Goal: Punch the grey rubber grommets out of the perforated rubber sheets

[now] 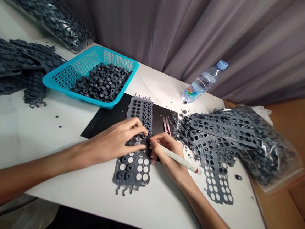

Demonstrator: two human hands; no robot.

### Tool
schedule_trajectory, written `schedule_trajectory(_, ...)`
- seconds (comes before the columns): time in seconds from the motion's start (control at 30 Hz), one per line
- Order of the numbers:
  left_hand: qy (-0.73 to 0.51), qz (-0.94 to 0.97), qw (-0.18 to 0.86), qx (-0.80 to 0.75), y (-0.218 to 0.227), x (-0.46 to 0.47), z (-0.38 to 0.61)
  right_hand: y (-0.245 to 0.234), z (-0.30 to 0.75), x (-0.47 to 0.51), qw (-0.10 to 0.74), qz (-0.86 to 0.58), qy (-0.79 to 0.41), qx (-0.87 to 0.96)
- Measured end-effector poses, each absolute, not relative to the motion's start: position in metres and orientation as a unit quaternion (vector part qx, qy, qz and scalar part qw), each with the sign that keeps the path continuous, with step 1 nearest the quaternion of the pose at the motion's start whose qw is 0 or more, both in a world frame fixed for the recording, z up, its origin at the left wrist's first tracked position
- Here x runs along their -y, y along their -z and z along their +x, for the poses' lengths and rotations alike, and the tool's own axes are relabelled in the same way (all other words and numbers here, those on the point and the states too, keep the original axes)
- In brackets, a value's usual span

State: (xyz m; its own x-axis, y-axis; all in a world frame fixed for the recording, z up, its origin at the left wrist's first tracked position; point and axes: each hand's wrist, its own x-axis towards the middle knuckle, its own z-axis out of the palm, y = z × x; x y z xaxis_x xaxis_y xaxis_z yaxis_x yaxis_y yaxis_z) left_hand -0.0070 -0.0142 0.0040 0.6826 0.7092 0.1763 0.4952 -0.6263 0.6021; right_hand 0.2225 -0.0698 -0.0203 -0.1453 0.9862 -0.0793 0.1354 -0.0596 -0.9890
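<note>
A dark grey rubber sheet (pixel 139 165) with rows of round holes and small ring-shaped parts lies lengthwise in front of me, partly over a black mat (pixel 106 119). My left hand (pixel 121 136) rests on the sheet's middle, thumb and forefinger spread apart around its raised rings. In my right hand (pixel 169 153) is a white pen-shaped tool (pixel 179 159) with a red mark at its rear end. Its working tip is hidden by my fingers at the sheet's right edge. Pink-handled thread snips (pixel 166 125) lie just beyond my right hand.
A blue basket (pixel 88 101) holds many small grey rings. Uncut sheets (pixel 9 66) and a bulging bag (pixel 56 20) are at left. Punched-out sheets (pixel 219 149), scraps and a clear bag (pixel 279 161) are at right. A water bottle (pixel 202 83) leans near the curtain (pixel 160 29).
</note>
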Motion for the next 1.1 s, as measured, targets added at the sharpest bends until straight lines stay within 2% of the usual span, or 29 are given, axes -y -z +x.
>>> schedule_trajectory(0.1, -0.144, 0.868, 0.316, -0.356, 0.002, 0.016, -0.004, 0.021, 0.221, 0.07, 0.404, -0.507, -0.523, 0.553)
schedule_trajectory(0.37, -0.148, 0.853, 0.358, -0.35, 0.011, 0.008, -0.008, 0.025, 0.22, 0.069, 0.406, -0.515, -0.512, 0.555)
schedule_trajectory(0.5, -0.154, 0.864, 0.341, -0.338, 0.009, 0.006, -0.008, 0.025, 0.219, 0.069, 0.406, -0.516, -0.504, 0.561)
schedule_trajectory(0.67, -0.158, 0.913, 0.25, -0.282, 0.014, 0.001, -0.009, 0.023, 0.217, 0.07, 0.39, -0.533, -0.479, 0.579)
schedule_trajectory(0.77, -0.2, 0.915, 0.248, -0.247, 0.018, -0.001, -0.006, 0.02, 0.213, 0.071, 0.382, -0.545, -0.462, 0.586)
schedule_trajectory(0.83, -0.297, 0.87, 0.268, -0.287, 0.013, -0.003, -0.003, 0.019, 0.211, 0.072, 0.382, -0.551, -0.457, 0.585)
schedule_trajectory(0.9, -0.409, 0.784, 0.296, -0.361, 0.002, -0.005, -0.003, 0.019, 0.211, 0.071, 0.382, -0.552, -0.463, 0.578)
schedule_trajectory(0.97, -0.459, 0.702, 0.369, -0.401, -0.01, -0.008, -0.005, 0.02, 0.212, 0.07, 0.383, -0.544, -0.488, 0.564)
schedule_trajectory(1.1, -0.372, 0.602, 0.594, -0.381, -0.017, -0.008, -0.014, 0.022, 0.216, 0.067, 0.42, -0.522, -0.524, 0.526)
